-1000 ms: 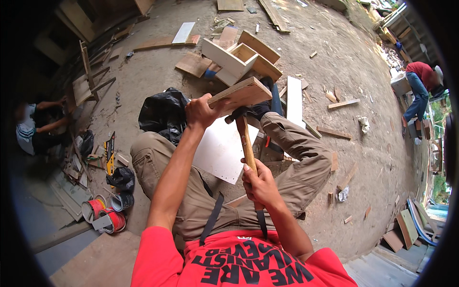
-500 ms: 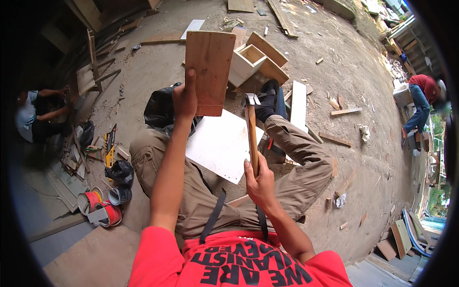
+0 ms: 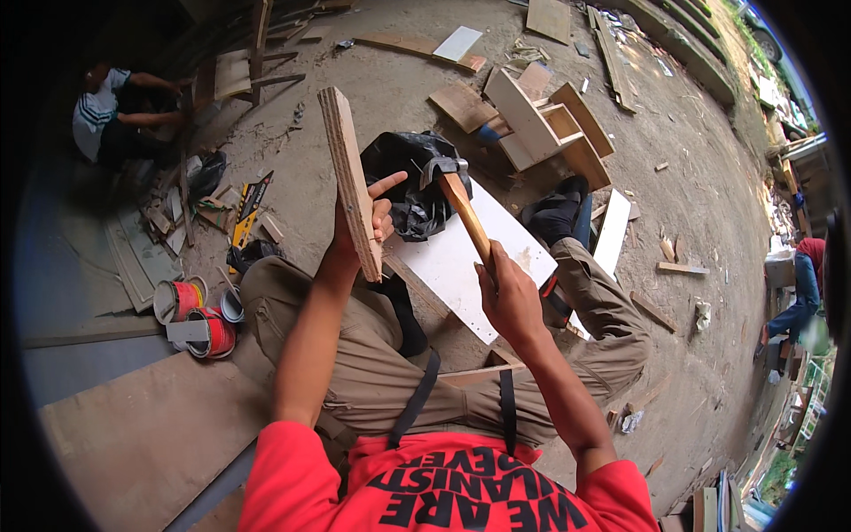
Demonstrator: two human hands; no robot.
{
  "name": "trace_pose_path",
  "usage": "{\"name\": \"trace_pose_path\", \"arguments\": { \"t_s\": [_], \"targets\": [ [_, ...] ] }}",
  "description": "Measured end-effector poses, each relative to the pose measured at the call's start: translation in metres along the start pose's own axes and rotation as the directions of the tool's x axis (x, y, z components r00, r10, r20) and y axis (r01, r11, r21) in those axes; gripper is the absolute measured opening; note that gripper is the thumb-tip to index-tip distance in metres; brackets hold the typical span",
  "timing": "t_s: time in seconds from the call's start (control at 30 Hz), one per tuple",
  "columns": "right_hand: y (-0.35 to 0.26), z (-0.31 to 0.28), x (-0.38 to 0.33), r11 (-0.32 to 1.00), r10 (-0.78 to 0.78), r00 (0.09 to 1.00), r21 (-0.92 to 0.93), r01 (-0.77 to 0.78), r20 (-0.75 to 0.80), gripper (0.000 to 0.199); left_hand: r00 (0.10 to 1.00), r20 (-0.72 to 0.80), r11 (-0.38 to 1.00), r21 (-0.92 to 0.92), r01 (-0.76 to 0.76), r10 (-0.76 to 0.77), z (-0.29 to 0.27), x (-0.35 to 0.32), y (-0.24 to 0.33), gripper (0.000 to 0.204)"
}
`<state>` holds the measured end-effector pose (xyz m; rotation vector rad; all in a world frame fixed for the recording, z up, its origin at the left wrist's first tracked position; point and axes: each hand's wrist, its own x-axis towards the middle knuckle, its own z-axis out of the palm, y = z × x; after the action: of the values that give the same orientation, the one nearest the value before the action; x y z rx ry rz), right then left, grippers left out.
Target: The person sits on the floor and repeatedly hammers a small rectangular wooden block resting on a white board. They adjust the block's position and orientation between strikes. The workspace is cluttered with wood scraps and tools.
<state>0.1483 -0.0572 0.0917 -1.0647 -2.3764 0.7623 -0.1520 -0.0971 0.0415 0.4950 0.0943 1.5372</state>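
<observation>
My left hand point(image 3: 377, 222) grips a wooden board point(image 3: 347, 173), held up and turned so its narrow edge faces me; the index finger sticks out to the right. A nail or screw head seems to show on that edge. In my right hand point(image 3: 516, 297) is a hammer point(image 3: 467, 213), gripped by its wooden handle. Its metal head tilts up and left, to the right of the board and apart from it. Beneath both hands a white panel point(image 3: 479, 301) lies between my legs. A black plastic bag point(image 3: 403, 155) lies behind the hammer head, partly hidden by my left hand.
Ahead stands a small wooden box piece point(image 3: 532, 146) among loose boards. A handsaw point(image 3: 251, 213) and tins point(image 3: 208, 332) sit at my left. Two people work farther off, one at far left point(image 3: 97, 115), one at far right point(image 3: 805, 284). Wood scraps litter the ground.
The board has turned from showing its broad face to showing its edge, and it is lower. The hammer now leans left, its head closer to the board. My view has swung left.
</observation>
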Motion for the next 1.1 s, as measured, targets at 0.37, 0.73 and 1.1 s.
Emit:
{"name": "trace_pose_path", "arguments": {
  "t_s": [0.37,0.73,1.1],
  "targets": [
    [-0.003,0.021,0.027,0.986,0.044,0.993,-0.163,-0.025,0.111,0.042,0.954,-0.286,0.984,0.173,-0.037,0.087,-0.025,-0.001,-0.012,0.082],
    [0.005,0.040,0.051,0.986,0.021,1.000,-0.164,-0.019,0.010,0.039,0.956,-0.266,0.989,0.108,-0.099,0.125,-0.037,0.001,-0.015,0.081],
    [0.064,0.032,-0.007,0.923,0.350,0.905,0.251,-0.290,-0.240,0.036,0.777,-0.597,0.925,0.376,0.050,0.200,0.004,0.026,-0.033,0.086]
  ]
}}
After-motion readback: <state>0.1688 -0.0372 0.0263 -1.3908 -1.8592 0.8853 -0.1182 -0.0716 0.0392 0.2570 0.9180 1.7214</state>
